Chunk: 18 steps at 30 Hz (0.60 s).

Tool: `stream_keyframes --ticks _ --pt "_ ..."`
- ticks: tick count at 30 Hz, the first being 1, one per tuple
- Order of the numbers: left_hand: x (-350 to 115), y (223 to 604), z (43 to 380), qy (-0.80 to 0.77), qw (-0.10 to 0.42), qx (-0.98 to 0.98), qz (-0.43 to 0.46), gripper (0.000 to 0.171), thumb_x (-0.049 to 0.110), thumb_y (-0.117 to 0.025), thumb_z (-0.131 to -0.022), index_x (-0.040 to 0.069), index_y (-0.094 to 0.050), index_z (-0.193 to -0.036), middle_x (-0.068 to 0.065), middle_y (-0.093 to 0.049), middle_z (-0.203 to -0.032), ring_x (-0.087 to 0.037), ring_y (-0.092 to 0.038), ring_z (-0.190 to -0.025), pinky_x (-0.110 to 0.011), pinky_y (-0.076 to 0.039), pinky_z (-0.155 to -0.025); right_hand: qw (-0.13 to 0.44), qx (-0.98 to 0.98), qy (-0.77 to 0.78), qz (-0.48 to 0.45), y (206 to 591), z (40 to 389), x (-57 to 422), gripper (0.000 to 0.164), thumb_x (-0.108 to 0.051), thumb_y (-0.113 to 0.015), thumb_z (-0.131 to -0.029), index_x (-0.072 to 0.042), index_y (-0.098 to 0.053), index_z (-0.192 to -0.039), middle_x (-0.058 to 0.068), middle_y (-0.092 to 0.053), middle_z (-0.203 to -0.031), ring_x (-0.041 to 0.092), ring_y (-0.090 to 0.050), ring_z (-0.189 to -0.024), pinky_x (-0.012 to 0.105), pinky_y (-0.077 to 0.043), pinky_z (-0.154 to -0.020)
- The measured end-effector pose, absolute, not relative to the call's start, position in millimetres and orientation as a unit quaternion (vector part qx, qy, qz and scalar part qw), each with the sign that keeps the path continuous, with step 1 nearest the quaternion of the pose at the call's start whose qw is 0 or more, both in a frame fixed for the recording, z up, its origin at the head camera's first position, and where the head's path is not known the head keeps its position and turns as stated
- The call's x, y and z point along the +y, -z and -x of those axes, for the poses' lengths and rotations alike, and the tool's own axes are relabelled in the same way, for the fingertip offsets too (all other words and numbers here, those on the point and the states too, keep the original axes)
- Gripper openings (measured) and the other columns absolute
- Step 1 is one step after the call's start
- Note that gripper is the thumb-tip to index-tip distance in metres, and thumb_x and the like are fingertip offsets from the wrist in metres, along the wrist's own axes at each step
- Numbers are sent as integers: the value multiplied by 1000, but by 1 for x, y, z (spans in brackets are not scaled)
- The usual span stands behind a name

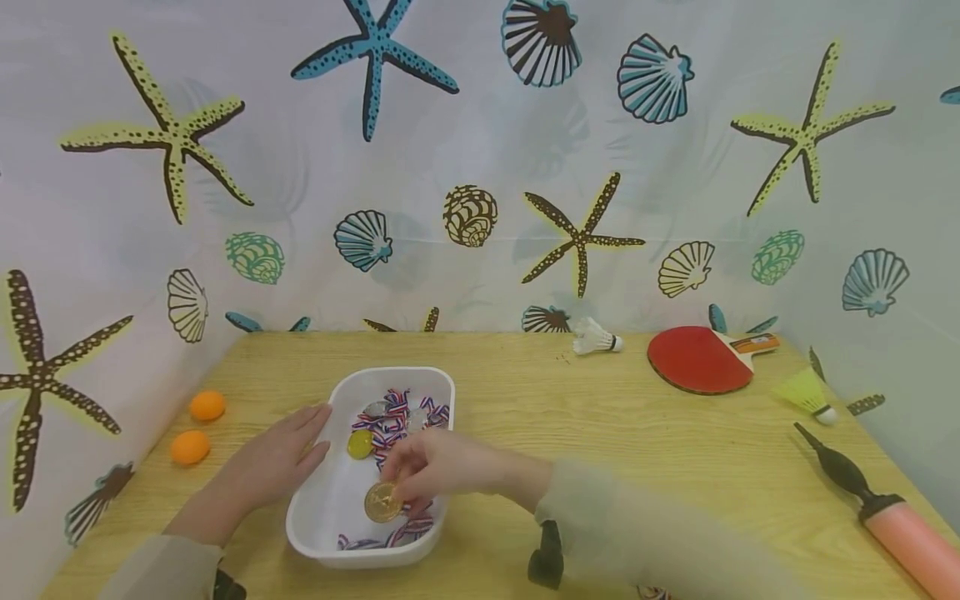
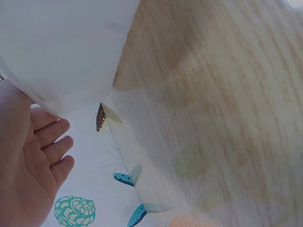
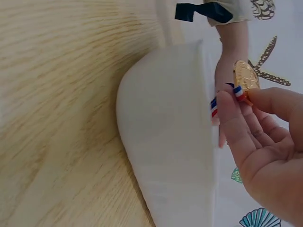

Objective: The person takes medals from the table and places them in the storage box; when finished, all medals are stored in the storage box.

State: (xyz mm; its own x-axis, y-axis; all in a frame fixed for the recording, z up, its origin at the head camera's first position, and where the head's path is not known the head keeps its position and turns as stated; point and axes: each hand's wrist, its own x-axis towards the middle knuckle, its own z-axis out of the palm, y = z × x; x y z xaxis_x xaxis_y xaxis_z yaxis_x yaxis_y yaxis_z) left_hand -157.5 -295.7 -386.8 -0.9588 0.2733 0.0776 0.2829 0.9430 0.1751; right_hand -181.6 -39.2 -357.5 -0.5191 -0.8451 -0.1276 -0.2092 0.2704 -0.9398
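A white plastic bin (image 1: 321, 510) stands on the table, holding several medals with red, white and blue ribbons (image 1: 388, 429). My right hand (image 1: 442, 467) pinches a gold medal (image 1: 382, 502) near its ribbon, above the bin's near half. In the right wrist view, thumb and fingers meet at the striped ribbon (image 3: 239, 92), just past the bin's rim. Another gold medal (image 1: 360, 444) lies in the bin, near a silver one (image 1: 377, 408). My left hand (image 1: 273, 458) rests on the bin's left rim, its fingers loosely extended in the left wrist view.
Two orange balls (image 1: 207, 406) lie at the left. Toward the back right are a white shuttlecock (image 1: 596, 337) and a red table tennis paddle (image 1: 701, 360). A yellow shuttlecock (image 1: 806, 393) and a pink hand pump (image 1: 911, 537) lie along the right edge.
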Motion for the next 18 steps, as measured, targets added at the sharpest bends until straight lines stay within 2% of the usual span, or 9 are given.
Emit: stream_keyframes --ticks 5,11,15,18 --pt "-296 387 158 96 20 -986 138 54 23 -49 -94 -9 -36 -136 -29 -36 -136 -46 -34 -123 -57 -28 -99 327 765 402 383 369 180 -52 10 4 -64 -80 -3 -58 -84 0 -60 -65 10 -58 -53 24 -53 -53" --pt "-296 386 158 100 12 -986 130 54 23 -49 -94 -8 -35 -136 -29 -35 -137 -46 -34 -123 -58 -28 -99 318 794 302 422 375 177 -67 8 1 -65 -81 -6 -61 -83 -2 -60 -72 6 -54 -54 17 -49 -49" --pt "-296 386 158 100 17 -986 133 54 23 -49 -94 -8 -36 -136 -29 -36 -137 -46 -35 -123 -57 -29 -99 335 804 253 421 379 178 -77 7 -1 -65 -82 -7 -62 -81 -3 -59 -72 5 -53 -57 16 -47 -52" --pt "-296 387 158 100 22 -985 137 54 23 -49 -94 -8 -37 -136 -29 -37 -136 -46 -35 -122 -57 -29 -99 320 822 201 425 381 178 -82 6 -4 -66 -82 -9 -65 -80 -5 -59 -71 4 -53 -60 14 -45 -54"
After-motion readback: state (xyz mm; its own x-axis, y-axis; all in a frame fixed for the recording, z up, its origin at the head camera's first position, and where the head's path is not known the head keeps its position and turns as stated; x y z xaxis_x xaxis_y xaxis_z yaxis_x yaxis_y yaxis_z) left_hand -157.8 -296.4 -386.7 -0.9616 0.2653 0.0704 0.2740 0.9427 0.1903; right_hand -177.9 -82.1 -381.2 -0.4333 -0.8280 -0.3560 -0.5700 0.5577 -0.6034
